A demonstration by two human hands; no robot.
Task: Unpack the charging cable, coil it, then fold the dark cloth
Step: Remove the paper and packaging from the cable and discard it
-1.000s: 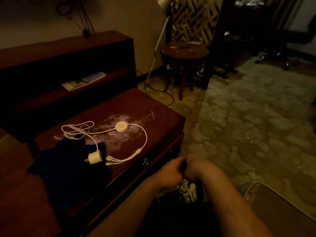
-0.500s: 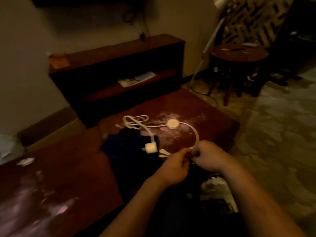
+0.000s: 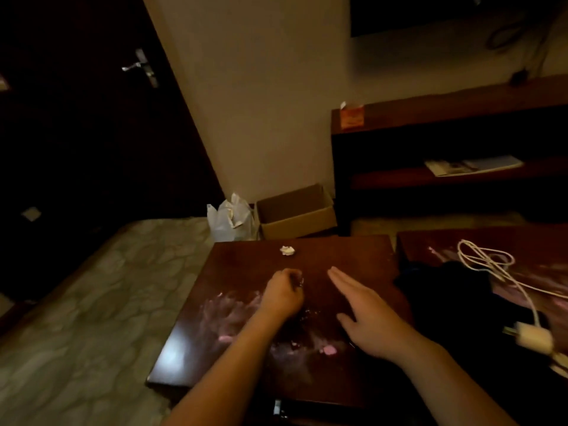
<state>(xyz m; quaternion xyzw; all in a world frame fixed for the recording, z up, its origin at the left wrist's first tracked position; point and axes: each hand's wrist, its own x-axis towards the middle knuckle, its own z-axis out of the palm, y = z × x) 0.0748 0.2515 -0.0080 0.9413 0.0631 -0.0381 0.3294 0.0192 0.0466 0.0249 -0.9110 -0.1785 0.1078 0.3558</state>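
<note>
Head camera, looking down over the near counter (image 3: 242,269). The left hand (image 3: 284,295) hovers low over the wood, its grip closed: fingers curled in on a small scrap (image 3: 299,282) that glints at the fingertips, too small to name. My guess is packaging, brought here to keep it away from the cable. A crumpled white wad (image 3: 287,250) lies further up the same counter, so this looks like the spot for rubbish.

The right hand (image 3: 365,315) is just beside the left, grip open, fingers straight and together, holding nothing. It looks free to go for whatever comes next.

Off to the right, on a second counter (image 3: 461,238), is the white charging cable (image 3: 488,265), out of its packing and lying in loose loops, not yet coiled. It runs down over the dark cloth (image 3: 451,290) to the plug block (image 3: 533,341), which rests on the fabric. The cloth is bunched, unfolded, and straddles the gap between the two counters. With the cable lying on it, my read is the cable gets coiled and lifted off first.

Beyond that, a cardboard box (image 3: 295,215) and a plastic bag (image 3: 230,221) stand on the floor by the wall.
</note>
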